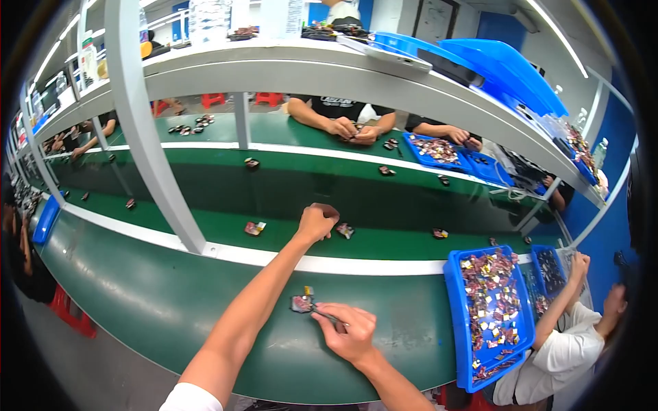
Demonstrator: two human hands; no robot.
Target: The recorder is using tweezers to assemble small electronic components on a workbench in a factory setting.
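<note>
My left hand (pixel 318 222) reaches out over the green conveyor belt, its fingers curled and partly blurred; whatever they may hold is hidden. Just right of it on the belt lies a small dark assembly with a reddish part (pixel 345 230). Closer in, my right hand (pixel 349 331) pinches a thin dark stick-like piece (pixel 327 316); whether it is a tool or a cable I cannot tell. Its far end meets another small dark assembly (pixel 301 303) with a reddish middle and a yellow tab, lying on the green worktable (pixel 397 305).
At the right stands a blue tray (pixel 454 301) of reddish and yellow pieces. A grey post (pixel 147 130) rises at left, under an overhead shelf (pixel 288 79). More small assemblies (pixel 255 227) dot the belt. Co-workers sit opposite, and one in a white shirt (pixel 572 353) is at right.
</note>
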